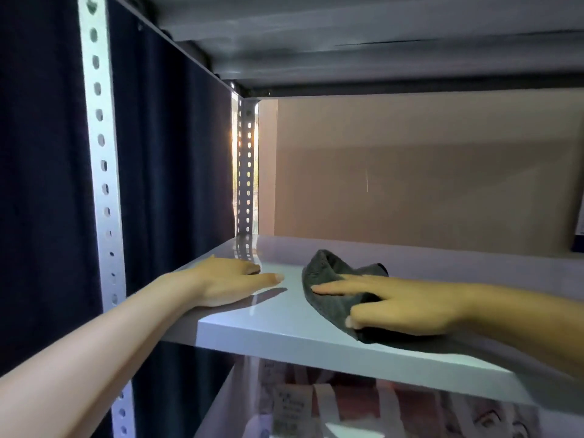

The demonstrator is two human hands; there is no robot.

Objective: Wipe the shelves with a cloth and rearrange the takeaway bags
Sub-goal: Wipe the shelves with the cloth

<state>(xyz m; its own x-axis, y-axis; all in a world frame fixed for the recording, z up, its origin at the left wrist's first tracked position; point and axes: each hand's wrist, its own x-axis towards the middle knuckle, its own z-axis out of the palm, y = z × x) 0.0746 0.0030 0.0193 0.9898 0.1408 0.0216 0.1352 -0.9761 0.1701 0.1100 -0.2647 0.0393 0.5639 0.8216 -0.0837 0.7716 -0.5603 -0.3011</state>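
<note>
Dark grey cloth (328,279) crumpled on glossy grey shelf (284,324), near front edge. Takeaway bags (331,406) on shelf below, pink-white, blurred.

- The cloth (328,279) is partly covered by the right hand (407,306); its near-right portion lies under the palm and wrist, so its full outline cannot be told.
- The shelf (284,330) runs out of frame at the right, behind the right forearm.
- The takeaway bags (331,406) on the level below show only as blurred tops with pale handles and a label; the print is too soft to read, and the bottom edge cuts them off.
- A dark-edged object (580,229) at the far right is cropped; what it is cannot be told.
- Both arms leave the frame before the elbow.
</note>
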